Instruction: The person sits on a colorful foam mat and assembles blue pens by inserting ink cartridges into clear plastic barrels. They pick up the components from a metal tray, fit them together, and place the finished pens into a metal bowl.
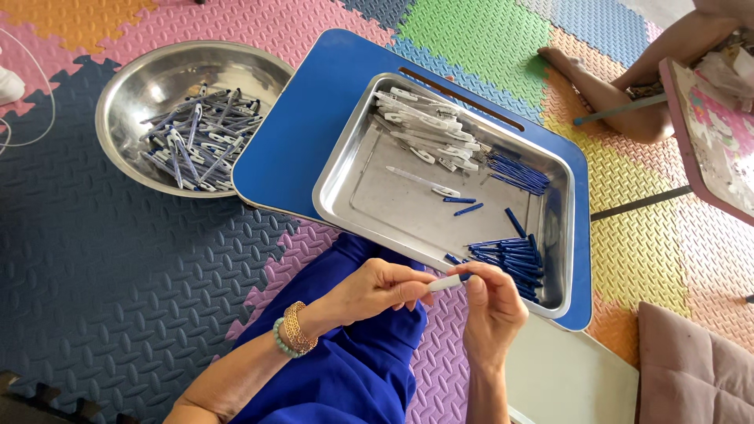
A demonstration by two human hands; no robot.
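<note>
The left hand is curled, its thumb and fingertips pinching the near-left end of a small white pen barrel. The right hand meets it from the other side, thumb and forefinger pressed together on a blue piece at the barrel's right end, so the two hands all but touch. A gold bangle and a pale green bead bracelet sit on the left wrist, and both hands hover over a blue-clothed lap, just at the near edge of a rectangular steel tray.

The tray rests on a small blue table. Inside it, a heap of blue caps lies at the near right corner, just beyond the hands. A pile of white barrels fills the far left part, with a bundle of thin blue refills beside it on the right. A single white barrel and a few loose blue pieces lie in the middle.

Left of the table, on the floor, stands a round steel bowl holding finished white-and-blue pens. The floor is covered with interlocking foam mats in dark blue, pink, green, yellow and orange. At the far right, another person's bare leg rests on the mats beside a small pink table.
</note>
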